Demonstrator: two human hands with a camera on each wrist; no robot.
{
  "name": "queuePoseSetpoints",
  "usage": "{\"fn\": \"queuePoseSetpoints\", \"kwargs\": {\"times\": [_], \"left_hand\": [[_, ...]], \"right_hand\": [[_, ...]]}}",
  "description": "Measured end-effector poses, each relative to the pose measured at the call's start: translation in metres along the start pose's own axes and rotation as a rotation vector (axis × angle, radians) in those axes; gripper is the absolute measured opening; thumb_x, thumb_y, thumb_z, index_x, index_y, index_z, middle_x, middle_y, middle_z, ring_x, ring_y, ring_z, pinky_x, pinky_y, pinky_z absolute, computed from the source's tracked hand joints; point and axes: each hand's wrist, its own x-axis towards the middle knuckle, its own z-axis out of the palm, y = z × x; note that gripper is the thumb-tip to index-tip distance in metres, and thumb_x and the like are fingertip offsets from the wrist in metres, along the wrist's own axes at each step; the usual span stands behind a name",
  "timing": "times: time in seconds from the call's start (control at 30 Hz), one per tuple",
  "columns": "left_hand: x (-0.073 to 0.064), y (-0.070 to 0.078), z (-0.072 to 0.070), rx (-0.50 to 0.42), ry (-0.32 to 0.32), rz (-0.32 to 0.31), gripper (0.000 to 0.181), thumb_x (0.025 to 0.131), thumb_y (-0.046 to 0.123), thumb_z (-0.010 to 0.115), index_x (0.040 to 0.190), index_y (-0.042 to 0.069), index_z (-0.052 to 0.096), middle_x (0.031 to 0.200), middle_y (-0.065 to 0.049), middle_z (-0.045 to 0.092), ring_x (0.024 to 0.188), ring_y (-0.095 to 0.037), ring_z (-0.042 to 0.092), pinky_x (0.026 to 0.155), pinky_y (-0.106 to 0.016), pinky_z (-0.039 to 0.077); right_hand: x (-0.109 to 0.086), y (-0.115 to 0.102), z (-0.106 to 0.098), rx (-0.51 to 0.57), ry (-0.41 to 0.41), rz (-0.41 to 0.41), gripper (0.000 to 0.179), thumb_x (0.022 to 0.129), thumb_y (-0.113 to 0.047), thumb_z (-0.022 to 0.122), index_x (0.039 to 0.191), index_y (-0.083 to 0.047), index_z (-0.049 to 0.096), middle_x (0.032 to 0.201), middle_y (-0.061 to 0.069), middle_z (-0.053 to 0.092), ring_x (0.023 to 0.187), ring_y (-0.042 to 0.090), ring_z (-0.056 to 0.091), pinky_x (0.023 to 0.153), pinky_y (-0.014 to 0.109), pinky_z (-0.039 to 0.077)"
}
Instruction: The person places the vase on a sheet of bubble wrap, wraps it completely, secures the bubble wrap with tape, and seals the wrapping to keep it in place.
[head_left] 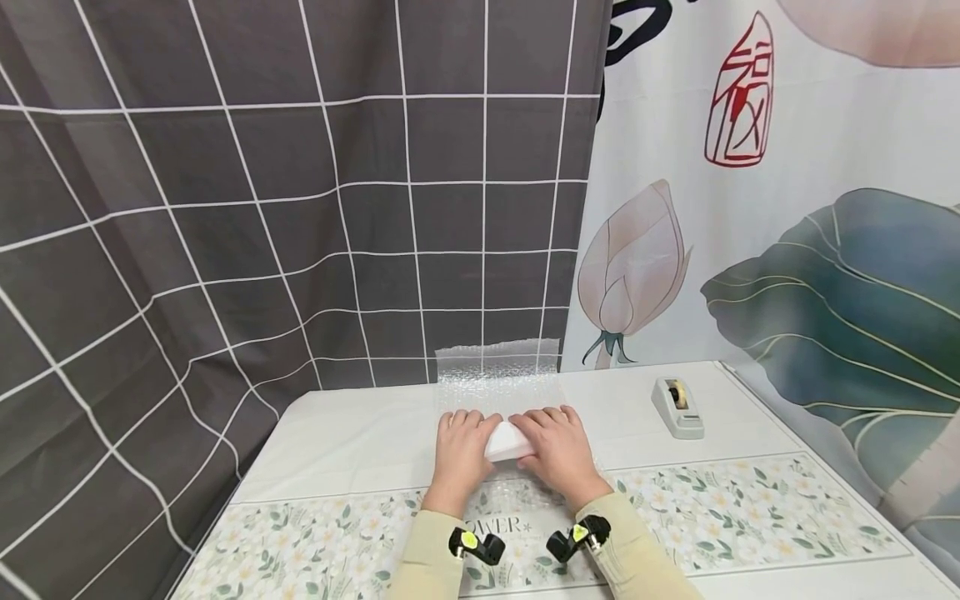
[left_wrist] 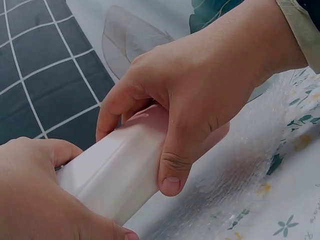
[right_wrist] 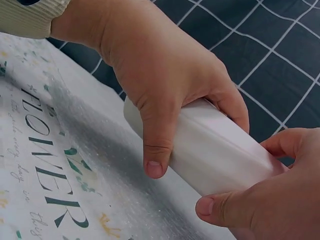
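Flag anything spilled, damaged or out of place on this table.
Nothing looks spilled or damaged. The one mildly odd thing is the bubble wrap: its uneven far end reaches past the back edge of the table, in front of the gridded cloth, rather than lying wholly on top.

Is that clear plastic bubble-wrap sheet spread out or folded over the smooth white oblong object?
Spread out: the bubble-wrap sheet stretches beyond the white oblong object, whose visible faces are bare.
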Motion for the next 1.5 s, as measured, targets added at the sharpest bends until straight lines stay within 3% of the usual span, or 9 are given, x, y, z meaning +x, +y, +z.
{"fn": "queuePoseSetpoints", "kwargs": {"times": [0.37,0.57,0.8,0.93,1.1,1.2,1.37,1.5], "left_hand": [[-0.006,0.001,0.008,-0.035,-0.040,-0.007,0.082,0.052,0.039,0.097,0.127,0.027,0.066,0.101,0.004,0.065,0.101,-0.020,0.056,0.099,-0.044,0.041],[-0.009,0.000,0.014,-0.075,-0.094,-0.008,0.081,0.056,0.040,0.096,0.129,0.027,0.065,0.105,0.004,0.066,0.103,-0.020,0.056,0.099,-0.045,0.042],[-0.008,-0.003,0.013,-0.151,-0.130,-0.034,0.077,0.059,0.041,0.095,0.129,0.026,0.066,0.110,0.003,0.067,0.106,-0.021,0.056,0.102,-0.045,0.041],[-0.008,-0.010,0.007,-0.323,-0.167,-0.118,0.072,0.065,0.041,0.092,0.129,0.019,0.066,0.117,-0.004,0.069,0.110,-0.027,0.059,0.102,-0.049,0.042],[-0.011,-0.031,0.000,-0.624,-0.217,-0.283,0.078,0.072,0.042,0.089,0.138,0.014,0.059,0.131,-0.015,0.062,0.120,-0.036,0.056,0.100,-0.055,0.046],[-0.014,-0.043,0.001,-0.801,-0.240,-0.341,0.081,0.077,0.039,0.087,0.145,0.013,0.051,0.140,-0.019,0.055,0.128,-0.041,0.052,0.102,-0.059,0.044],[-0.019,-0.057,0.006,-1.025,-0.201,-0.370,0.079,0.082,0.027,0.085,0.149,0.010,0.045,0.145,-0.023,0.050,0.136,-0.045,0.044,0.111,-0.061,0.035],[-0.021,-0.062,0.008,-1.091,-0.149,-0.351,0.076,0.082,0.021,0.084,0.147,0.009,0.046,0.144,-0.022,0.051,0.136,-0.044,0.044,0.115,-0.059,0.031]], "right_hand": [[-0.006,-0.001,0.004,0.016,-0.074,0.025,0.072,0.061,-0.043,0.092,0.125,-0.023,0.067,0.116,0.000,0.070,0.108,0.028,0.063,0.102,0.058,0.040],[-0.009,-0.001,0.008,0.028,-0.101,0.044,0.071,0.060,-0.043,0.092,0.124,-0.023,0.069,0.116,-0.001,0.071,0.108,0.026,0.064,0.103,0.057,0.040],[-0.010,0.000,0.011,0.042,-0.079,0.047,0.072,0.059,-0.043,0.093,0.124,-0.023,0.069,0.117,-0.002,0.071,0.108,0.026,0.064,0.103,0.057,0.040],[-0.011,0.000,0.012,0.045,-0.065,0.046,0.073,0.058,-0.042,0.093,0.124,-0.023,0.069,0.116,-0.002,0.071,0.107,0.026,0.064,0.102,0.056,0.041],[-0.011,0.000,0.011,0.041,-0.081,0.062,0.074,0.058,-0.042,0.093,0.125,-0.024,0.068,0.117,-0.003,0.071,0.108,0.025,0.064,0.104,0.055,0.039],[-0.010,0.000,0.011,0.043,-0.080,0.067,0.074,0.058,-0.042,0.094,0.125,-0.024,0.068,0.117,-0.003,0.071,0.108,0.024,0.064,0.104,0.054,0.039],[-0.008,0.000,0.011,0.045,-0.062,0.054,0.074,0.057,-0.044,0.093,0.125,-0.024,0.068,0.116,-0.004,0.071,0.107,0.023,0.064,0.102,0.054,0.040],[-0.008,0.000,0.012,0.050,-0.059,0.051,0.074,0.057,-0.043,0.093,0.124,-0.024,0.069,0.115,-0.004,0.071,0.106,0.023,0.064,0.102,0.054,0.040]]}}
